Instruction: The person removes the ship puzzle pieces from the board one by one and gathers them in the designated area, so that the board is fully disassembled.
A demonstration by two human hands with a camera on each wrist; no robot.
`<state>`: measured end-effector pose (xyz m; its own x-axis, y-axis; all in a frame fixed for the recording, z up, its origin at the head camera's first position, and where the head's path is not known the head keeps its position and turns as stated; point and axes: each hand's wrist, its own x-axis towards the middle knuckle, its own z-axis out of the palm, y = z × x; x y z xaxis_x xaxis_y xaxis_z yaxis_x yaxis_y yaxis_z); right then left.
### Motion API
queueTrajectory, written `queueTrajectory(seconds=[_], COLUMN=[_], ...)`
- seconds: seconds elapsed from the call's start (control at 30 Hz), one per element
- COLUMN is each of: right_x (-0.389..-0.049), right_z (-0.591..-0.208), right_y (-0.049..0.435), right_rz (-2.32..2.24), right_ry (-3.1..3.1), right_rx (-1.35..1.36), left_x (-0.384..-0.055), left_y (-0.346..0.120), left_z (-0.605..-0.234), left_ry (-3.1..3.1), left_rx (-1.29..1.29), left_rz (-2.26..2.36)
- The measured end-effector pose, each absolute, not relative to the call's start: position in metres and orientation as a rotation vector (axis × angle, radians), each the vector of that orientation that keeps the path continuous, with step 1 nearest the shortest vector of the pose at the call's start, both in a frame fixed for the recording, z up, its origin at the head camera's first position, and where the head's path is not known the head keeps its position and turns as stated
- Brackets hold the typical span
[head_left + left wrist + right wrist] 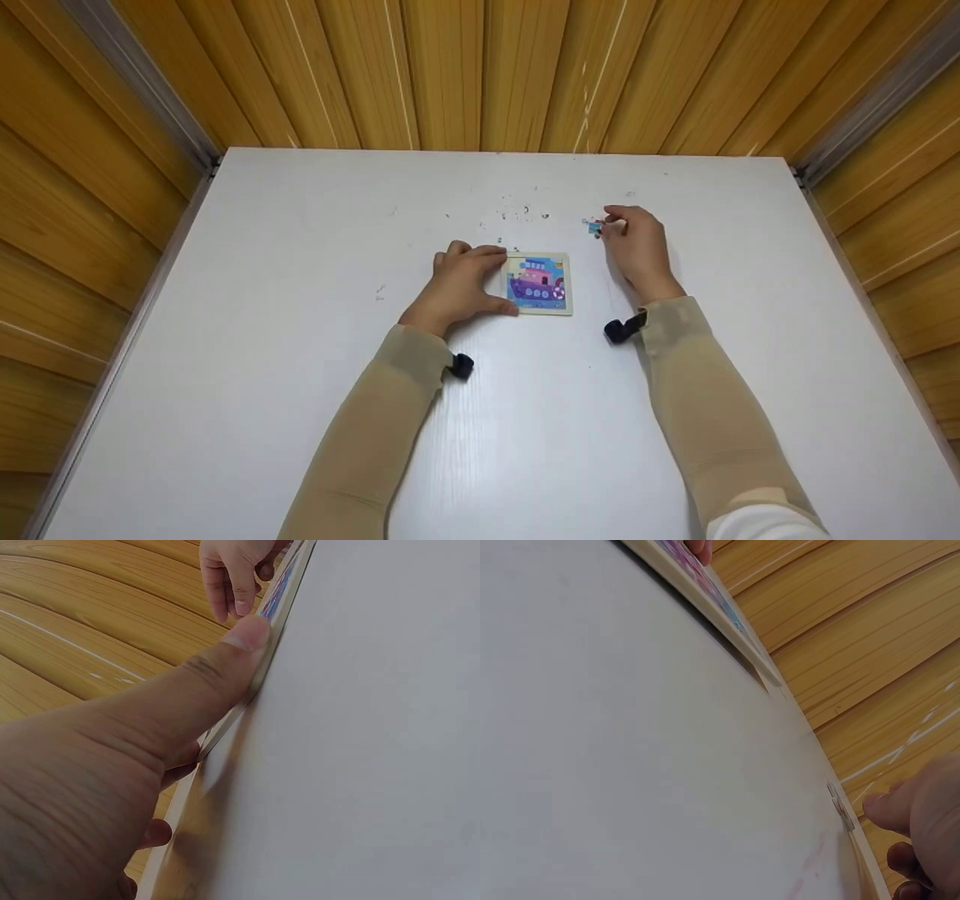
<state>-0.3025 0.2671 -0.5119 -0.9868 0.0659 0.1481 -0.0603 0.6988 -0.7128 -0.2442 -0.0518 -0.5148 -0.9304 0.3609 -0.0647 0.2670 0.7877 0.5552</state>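
Ship puzzle [537,283] sits with its left side inside the left grip [465,285].

Left grip [463,283] blocks left side of framed picture [537,285]; tabletop [591,274] free between framed picture and right grip [639,246].

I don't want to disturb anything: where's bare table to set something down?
Bare table shows between the left sleeve and the left edge, between the right sleeve and the right edge, and between the sleeves. It's crowded around the framed puzzle in the left hand, at the small piece by the right hand, and among dark specks beyond the puzzle.
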Motion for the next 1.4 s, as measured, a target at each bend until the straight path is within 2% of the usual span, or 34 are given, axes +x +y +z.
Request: queueTrajectory(seconds=[0.63, 1.4], right_x=[-0.299, -0.277], right_z=[-0.512, -0.510], right_y=[0.260, 0.204], right_rz=[1.206, 1.208], right_ry=[-2.753, -2.962], right_rx=[0.024, 0.666], left_x=[-0.245, -0.244], left_y=[-0.053, -0.055], left_z=[-0.515, -0.515], left_ry=[2.813, 2.828], left_rx=[0.499, 0.542], left_rz=[0.833, 0.822])
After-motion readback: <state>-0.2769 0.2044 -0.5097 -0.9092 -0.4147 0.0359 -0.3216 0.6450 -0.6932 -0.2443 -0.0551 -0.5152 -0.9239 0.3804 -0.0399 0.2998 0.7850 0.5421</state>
